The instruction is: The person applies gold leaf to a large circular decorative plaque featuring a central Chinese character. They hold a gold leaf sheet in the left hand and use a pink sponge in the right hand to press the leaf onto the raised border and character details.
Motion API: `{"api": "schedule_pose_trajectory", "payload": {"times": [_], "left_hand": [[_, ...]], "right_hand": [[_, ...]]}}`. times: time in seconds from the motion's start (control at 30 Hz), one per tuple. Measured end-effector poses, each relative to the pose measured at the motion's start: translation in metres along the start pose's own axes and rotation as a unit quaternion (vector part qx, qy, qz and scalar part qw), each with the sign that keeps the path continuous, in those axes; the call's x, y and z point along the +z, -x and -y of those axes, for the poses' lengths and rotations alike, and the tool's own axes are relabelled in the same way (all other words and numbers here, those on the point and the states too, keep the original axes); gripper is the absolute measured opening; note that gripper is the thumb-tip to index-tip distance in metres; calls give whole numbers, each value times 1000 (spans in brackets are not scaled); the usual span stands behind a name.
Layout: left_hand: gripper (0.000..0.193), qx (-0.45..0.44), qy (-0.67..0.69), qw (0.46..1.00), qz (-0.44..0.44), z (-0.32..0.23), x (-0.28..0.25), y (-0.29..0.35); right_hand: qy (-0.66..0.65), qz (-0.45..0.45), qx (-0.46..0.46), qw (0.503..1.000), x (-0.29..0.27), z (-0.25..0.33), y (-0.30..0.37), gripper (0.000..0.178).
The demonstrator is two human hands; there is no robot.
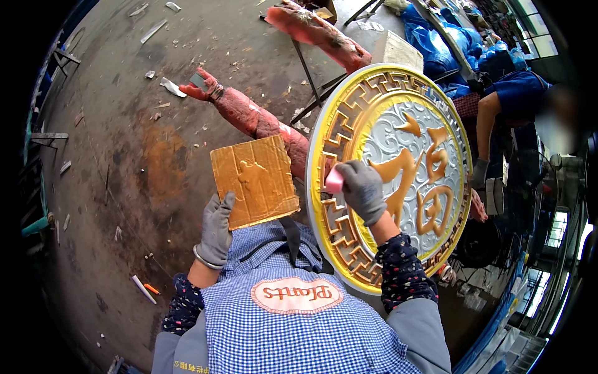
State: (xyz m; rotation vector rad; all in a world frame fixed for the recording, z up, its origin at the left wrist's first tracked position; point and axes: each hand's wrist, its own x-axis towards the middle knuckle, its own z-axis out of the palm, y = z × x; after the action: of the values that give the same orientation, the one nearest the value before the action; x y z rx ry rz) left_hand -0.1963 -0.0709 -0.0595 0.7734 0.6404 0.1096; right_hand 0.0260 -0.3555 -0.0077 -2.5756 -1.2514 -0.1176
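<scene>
My left hand [216,229], in a grey glove, grips the lower left edge of a square cardboard piece [265,177] smeared with wet-looking gold paint. My right hand [363,190], also gloved, pinches a small pink sponge [334,181] at the left side of the fretwork border of a large round carved panel [408,177]. The panel has silver scrollwork, a yellow ring and a raised gold character. Gold covers part of the border's fretwork. Whether the sponge touches the surface cannot be made out.
Beyond the cardboard, a reddish wrapped roll [243,112] runs toward the panel; another such roll [321,37] lies farther off. Scraps litter the concrete floor [118,93]. Blue plastic sheeting [436,47] is piled at the far right, near another person's leg [488,118].
</scene>
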Motion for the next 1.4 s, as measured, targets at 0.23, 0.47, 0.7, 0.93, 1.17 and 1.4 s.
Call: {"api": "schedule_pose_trajectory", "payload": {"times": [0.23, 0.47, 0.7, 0.93, 1.17, 1.4], "left_hand": [[28, 5, 12, 999, -33, -2, 9, 1], [33, -3, -4, 1000, -7, -1, 2, 0], [28, -4, 31, 999, -30, -4, 7, 3], [38, 3, 2, 1000, -10, 2, -7, 1], [39, 9, 2, 1000, -25, 0, -10, 6], [38, 6, -16, 1000, -17, -1, -11, 1]], "right_hand": [[43, -4, -6, 999, 0, -16, 9, 29], [5, 16, 8, 1000, 2, -17, 9, 28], [-144, 52, 235, 960, -21, -9, -7, 23], [-15, 154, 215, 964, -3, -6, -21, 26], [-82, 139, 191, 968, -18, -20, -23, 22], [-42, 207, 115, 971, -28, -25, -11, 18]]}}
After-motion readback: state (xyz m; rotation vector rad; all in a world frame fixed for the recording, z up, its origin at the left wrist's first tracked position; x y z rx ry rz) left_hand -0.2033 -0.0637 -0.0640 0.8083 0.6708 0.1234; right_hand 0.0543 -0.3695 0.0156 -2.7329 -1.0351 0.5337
